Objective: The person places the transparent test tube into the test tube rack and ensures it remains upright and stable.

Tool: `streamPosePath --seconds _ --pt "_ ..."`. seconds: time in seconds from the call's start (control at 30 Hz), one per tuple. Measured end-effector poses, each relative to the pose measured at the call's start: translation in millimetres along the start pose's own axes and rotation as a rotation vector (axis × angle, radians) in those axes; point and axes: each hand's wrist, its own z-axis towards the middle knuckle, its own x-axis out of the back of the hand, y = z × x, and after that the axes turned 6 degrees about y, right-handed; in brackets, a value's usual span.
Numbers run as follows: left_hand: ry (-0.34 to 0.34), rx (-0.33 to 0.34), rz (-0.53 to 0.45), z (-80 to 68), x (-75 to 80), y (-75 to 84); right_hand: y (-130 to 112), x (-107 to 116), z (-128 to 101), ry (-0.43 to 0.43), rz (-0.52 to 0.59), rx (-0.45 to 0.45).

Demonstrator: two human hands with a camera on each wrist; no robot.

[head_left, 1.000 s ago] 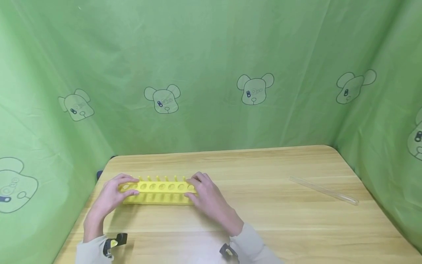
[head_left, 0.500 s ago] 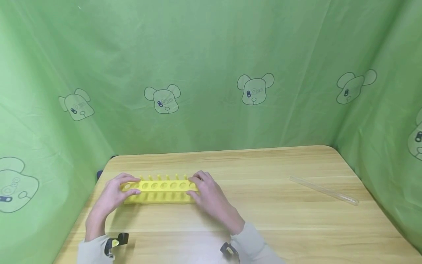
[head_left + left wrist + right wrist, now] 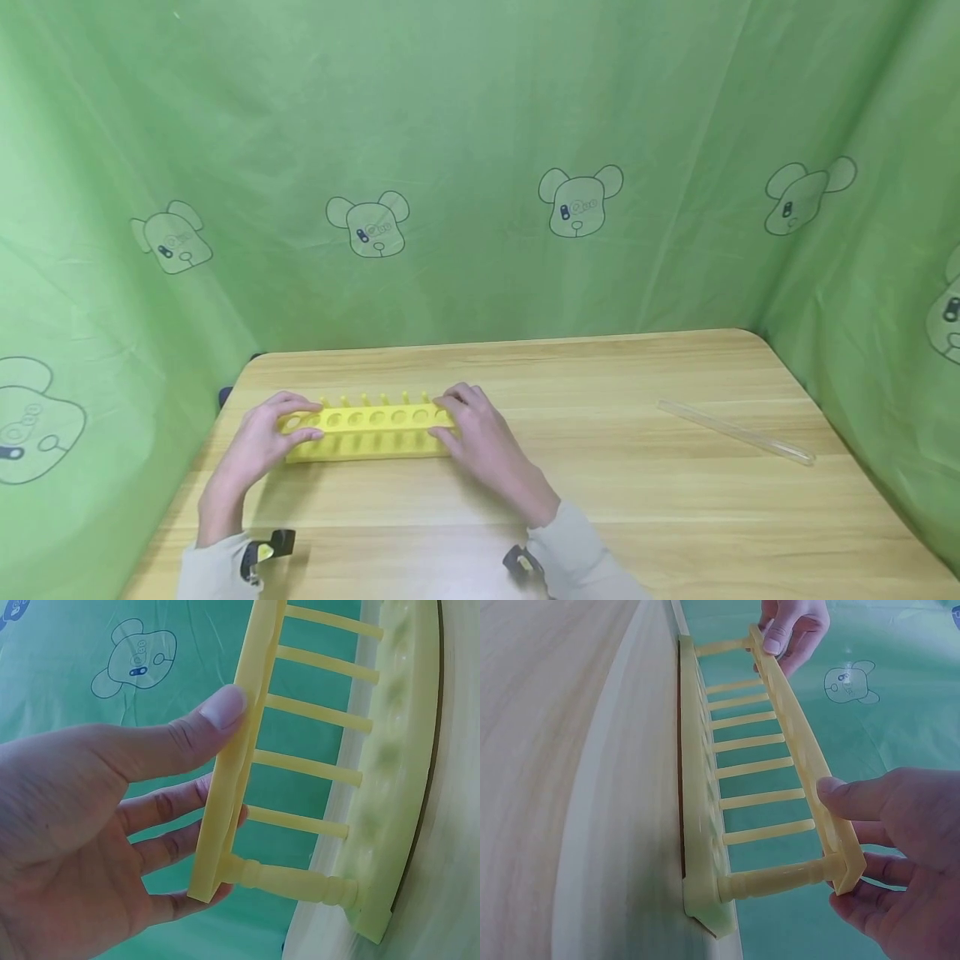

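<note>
My left hand is on the left end of the yellow test tube rack: thumb curled onto the top plate, the other fingers wrapped behind its edge, so it's gripping that end. The left wrist view confirms it, with the thumb pressed on the plate's face and the fingers behind. My right hand does the same at the rack's right end, thumb on the top plate and fingers curled under and behind it. The rack sits upright with its base flat on the wooden table, long axis running left to right, toward the table's left half and near its far edge. Holes in the top plate look vacant from the head view. A clear glass tube lies flat on the table well to the right of the rack, apart from both hands. Green printed cloth hangs behind the rack and to both sides of it.
</note>
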Motion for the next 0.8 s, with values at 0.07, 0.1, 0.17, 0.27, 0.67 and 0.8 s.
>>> streamPosePath --seconds 0.07,0.1,0.17,0.27,0.67,0.8 --pt "-0.007 0.003 -0.003 0.2 0.4 0.8 0.4 0.3 0.2 -0.001 0.004 -0.009" --pt "-0.01 0.005 -0.005 0.3 0.4 1.0 0.5 0.5 0.2 -0.003 0.006 -0.015" --pt "-0.016 0.006 -0.007 0.5 0.4 1.6 1.2 0.7 0.3 -0.004 0.01 -0.019" --pt "-0.02 0.004 -0.009 0.9 -0.3 2.8 2.6 1.4 -0.1 -0.001 0.01 -0.016" --pt "-0.012 -0.012 0.006 1.9 -3.6 4.4 7.9 2.2 0.7 0.012 0.015 -0.006" --pt "-0.014 -0.014 0.002 2.7 -4.2 4.4 8.9 2.7 1.3 0.004 0.006 -0.009"
